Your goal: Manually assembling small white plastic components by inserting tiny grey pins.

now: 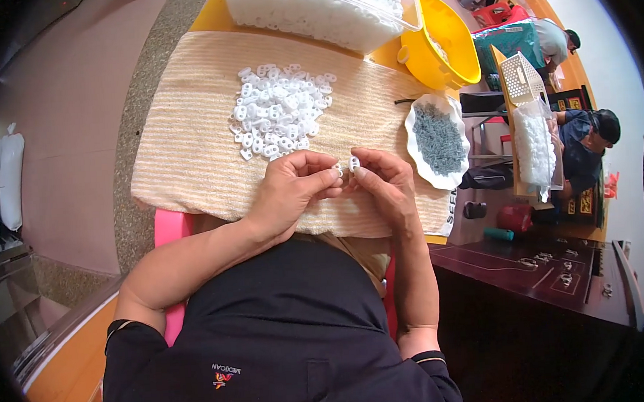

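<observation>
Just inside the near edge of the table (211,10), over the striped cloth (186,150), both hands meet. The right hand (393,189) pinches a white piece (354,164) between thumb and forefinger, its holes partly showing. The left hand (288,192) has thumb and forefinger closed on a small pale part (339,169); most of it is hidden, so I cannot tell its shape. The two parts are close together at the fingertips.

The white piece looks like hard plastic: probably very light, stiff, and smooth enough to slip from a careless pinch, though unlikely to break. Its outer sides seem the best place to hold, fingertips clear of the holes.

Toward the right edge of the table, a white dish (411,133) with a wavy rim holds many tiny grey bits (440,138), likely light and apt to tangle or scatter. Farther off, left of the table's middle, lies a loose pile of white pieces (283,107). At the far right corner stands a yellow basin (420,59), and along the far edge a clear tub (412,7) full of white pieces.
</observation>
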Demonstrator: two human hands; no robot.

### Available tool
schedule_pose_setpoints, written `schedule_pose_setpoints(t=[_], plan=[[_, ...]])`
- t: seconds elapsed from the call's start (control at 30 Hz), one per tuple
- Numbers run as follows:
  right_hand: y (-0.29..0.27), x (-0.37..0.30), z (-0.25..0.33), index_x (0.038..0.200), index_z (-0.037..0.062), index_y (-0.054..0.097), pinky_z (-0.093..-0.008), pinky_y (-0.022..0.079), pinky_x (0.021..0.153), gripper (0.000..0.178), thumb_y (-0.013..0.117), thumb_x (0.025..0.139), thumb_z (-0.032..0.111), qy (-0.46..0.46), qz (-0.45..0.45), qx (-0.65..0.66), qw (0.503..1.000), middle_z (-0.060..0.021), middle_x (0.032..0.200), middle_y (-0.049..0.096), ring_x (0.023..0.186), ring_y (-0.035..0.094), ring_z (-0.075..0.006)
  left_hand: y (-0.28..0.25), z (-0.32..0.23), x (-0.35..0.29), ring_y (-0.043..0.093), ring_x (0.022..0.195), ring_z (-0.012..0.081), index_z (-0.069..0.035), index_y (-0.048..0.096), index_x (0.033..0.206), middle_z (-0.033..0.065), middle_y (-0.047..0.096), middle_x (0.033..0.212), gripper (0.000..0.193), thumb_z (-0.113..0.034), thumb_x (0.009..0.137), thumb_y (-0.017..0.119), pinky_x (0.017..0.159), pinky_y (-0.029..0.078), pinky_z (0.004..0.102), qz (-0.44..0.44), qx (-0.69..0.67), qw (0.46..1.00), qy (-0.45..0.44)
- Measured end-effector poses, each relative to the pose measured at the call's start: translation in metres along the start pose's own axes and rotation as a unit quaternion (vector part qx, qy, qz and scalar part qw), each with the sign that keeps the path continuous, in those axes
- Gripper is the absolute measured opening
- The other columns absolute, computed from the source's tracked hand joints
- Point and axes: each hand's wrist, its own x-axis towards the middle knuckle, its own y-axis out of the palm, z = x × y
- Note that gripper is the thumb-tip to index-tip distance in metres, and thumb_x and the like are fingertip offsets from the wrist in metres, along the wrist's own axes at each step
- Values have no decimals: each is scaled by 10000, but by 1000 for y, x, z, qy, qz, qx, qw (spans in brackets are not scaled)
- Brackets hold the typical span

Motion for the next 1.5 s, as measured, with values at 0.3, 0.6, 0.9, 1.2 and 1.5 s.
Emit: schedule_pose_setpoints(t=[0.3, 0.6, 0.9, 1.2, 1.5], plan=[[1, -1, 2, 1148, -52, 598, -278, 531, 706, 280, 610, 877, 15, -7, 19, -22, 1000, -98, 875, 664, 741, 633, -150, 0, 0, 0, 640, 776, 129, 28, 597, 1028, 83, 656, 891, 167, -32, 877, 635, 716, 541, 237, 8, -4, 1000, -1], [0, -1, 0, 1149, -64, 598, -294, 549, 714, 284, 605, 874, 5, -7, 24, 5, 1000, -114, 896, 670, 756, 640, -155, 0, 0, 1, 640, 772, 124, 31, 601, 1024, 84, 658, 889, 166, -39, 879, 640, 704, 540, 228, 8, -3, 1000, -1], [-3, -2, -2, 1138, -68, 603, -300, 551, 705, 281, 608, 866, 2, 0, 20, -1, 1000, -120, 899, 672, 757, 644, -157, -3, 1, 2, 639, 779, 123, 12, 605, 1013, 72, 654, 891, 148, -33, 877, 639, 716, 550, 244, 15, -4, 1000, -7], [-2, -2, -1, 1120, -72, 608, -302, 552, 691, 268, 604, 863, 1, -4, 22, 8, 1000, -134, 903, 672, 739, 653, -175, -3, 1, 2, 639, 795, 127, 6, 600, 1021, 72, 643, 920, 156, -25, 874, 640, 727, 565, 255, 14, -7, 1000, -15], [-1, -3, 1, 1125, -69, 609, -303, 552, 700, 275, 610, 862, 11, 0, 24, 27, 999, -133, 897, 675, 749, 651, -170, -2, 2, 3, 638, 799, 127, 10, 599, 1021, 74, 640, 919, 156, -19, 872, 638, 731, 567, 258, 16, -3, 1000, -17]])
